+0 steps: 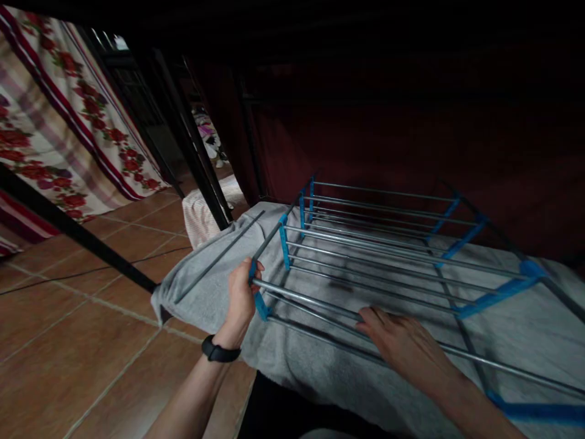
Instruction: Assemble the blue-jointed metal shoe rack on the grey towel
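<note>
Dim scene, black upper half, light from left, wide-angle edge bending, slight blur

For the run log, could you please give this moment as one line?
left hand grips rack corner | right hand on rods | rack on grey towel

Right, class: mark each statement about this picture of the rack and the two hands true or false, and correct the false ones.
1. The left hand grips a blue connector at the corner of the metal rack. True.
2. The right hand is lifted clear of the rack. False: it rests on the rack's near metal rods.
3. The rack lies on a grey towel. True.
4. The rack's connectors are red. False: they are blue.
5. A black wristband sits on the left wrist. True.
6. The floor is carpeted. False: it is brown tile.
</note>
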Demonstrator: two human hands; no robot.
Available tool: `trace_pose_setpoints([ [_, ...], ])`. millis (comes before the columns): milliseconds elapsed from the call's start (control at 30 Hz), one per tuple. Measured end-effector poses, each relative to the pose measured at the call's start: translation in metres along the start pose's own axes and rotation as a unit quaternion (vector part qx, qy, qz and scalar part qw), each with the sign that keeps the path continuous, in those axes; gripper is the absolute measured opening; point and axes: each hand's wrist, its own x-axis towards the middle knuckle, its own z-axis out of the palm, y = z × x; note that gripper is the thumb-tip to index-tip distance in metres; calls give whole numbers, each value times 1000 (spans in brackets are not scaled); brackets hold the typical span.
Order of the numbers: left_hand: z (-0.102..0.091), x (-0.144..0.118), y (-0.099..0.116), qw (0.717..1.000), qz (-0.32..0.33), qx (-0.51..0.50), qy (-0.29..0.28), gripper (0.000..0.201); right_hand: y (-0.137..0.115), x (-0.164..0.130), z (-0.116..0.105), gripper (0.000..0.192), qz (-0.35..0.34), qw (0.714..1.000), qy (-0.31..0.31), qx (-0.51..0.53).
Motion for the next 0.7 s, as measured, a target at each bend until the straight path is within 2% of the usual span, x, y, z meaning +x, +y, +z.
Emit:
trace_pose_setpoints([
  [200, 3, -1, 0, 1000, 14, -3, 12, 37, 7, -1, -5, 17, 3, 998, -29, 48],
  [433, 7, -4, 4, 999, -2, -9, 31, 36, 10, 0, -4, 16, 8, 995, -48, 88],
  [700, 4, -2, -1, 999, 7, 1, 41, 35, 6, 3, -6, 12, -15, 1000, -10, -9],
])
